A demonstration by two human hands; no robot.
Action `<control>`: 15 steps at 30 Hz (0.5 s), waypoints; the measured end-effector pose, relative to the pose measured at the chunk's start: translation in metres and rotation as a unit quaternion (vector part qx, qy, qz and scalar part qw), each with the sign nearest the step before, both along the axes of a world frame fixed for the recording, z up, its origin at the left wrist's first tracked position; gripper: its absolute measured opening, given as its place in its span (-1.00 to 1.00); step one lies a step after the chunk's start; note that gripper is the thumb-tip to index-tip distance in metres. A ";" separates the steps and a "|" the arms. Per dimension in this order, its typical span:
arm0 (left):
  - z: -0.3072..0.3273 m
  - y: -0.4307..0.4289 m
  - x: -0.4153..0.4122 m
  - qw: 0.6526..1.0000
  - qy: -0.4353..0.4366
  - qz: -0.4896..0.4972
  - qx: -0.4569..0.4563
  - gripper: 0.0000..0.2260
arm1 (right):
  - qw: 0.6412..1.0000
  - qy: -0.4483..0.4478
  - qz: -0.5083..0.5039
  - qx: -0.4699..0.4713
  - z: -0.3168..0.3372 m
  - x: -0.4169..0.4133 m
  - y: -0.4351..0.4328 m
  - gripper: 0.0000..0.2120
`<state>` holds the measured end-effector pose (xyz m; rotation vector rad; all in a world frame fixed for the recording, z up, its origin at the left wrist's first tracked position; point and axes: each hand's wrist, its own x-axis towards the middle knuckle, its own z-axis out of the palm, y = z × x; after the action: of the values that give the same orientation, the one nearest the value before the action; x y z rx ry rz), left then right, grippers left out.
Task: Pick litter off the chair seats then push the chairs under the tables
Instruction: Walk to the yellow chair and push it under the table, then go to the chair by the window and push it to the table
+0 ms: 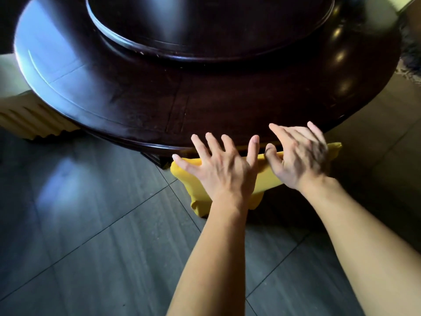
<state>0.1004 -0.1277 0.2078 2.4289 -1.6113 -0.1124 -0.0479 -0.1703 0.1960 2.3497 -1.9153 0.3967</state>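
Note:
A chair with a yellow fabric cover (264,176) stands tucked against the near edge of a dark round wooden table (141,103). Only the top of its back shows; its seat is hidden under the table. My left hand (218,167) lies flat on the top of the chair back with fingers spread. My right hand (298,156) rests beside it on the same back, fingers apart and slightly blurred. No litter is visible.
A raised dark turntable (209,26) sits in the middle of the table. Another chair with a pale cream pleated cover (29,119) stands at the left, partly under the table. Grey floor tiles (91,236) fill the foreground.

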 end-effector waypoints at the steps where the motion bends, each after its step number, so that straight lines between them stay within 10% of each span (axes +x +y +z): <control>1: 0.005 0.001 0.001 1.000 0.008 0.003 0.009 -0.29 | 1.000 0.007 -0.007 0.011 0.004 0.001 0.000 -0.36; 8: 0.034 0.018 0.039 0.988 0.109 -0.096 0.045 -0.27 | 0.986 0.027 -0.125 0.110 0.038 0.027 0.022 -0.23; 15: 0.061 0.067 0.156 0.993 -0.012 -0.108 0.041 -0.28 | 0.992 -0.034 -0.065 0.107 0.074 0.100 0.060 -0.24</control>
<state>0.2562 -0.0604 0.2692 2.3137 -1.9132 -0.1898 0.0523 -0.1101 0.2703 2.3456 -2.2306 0.2755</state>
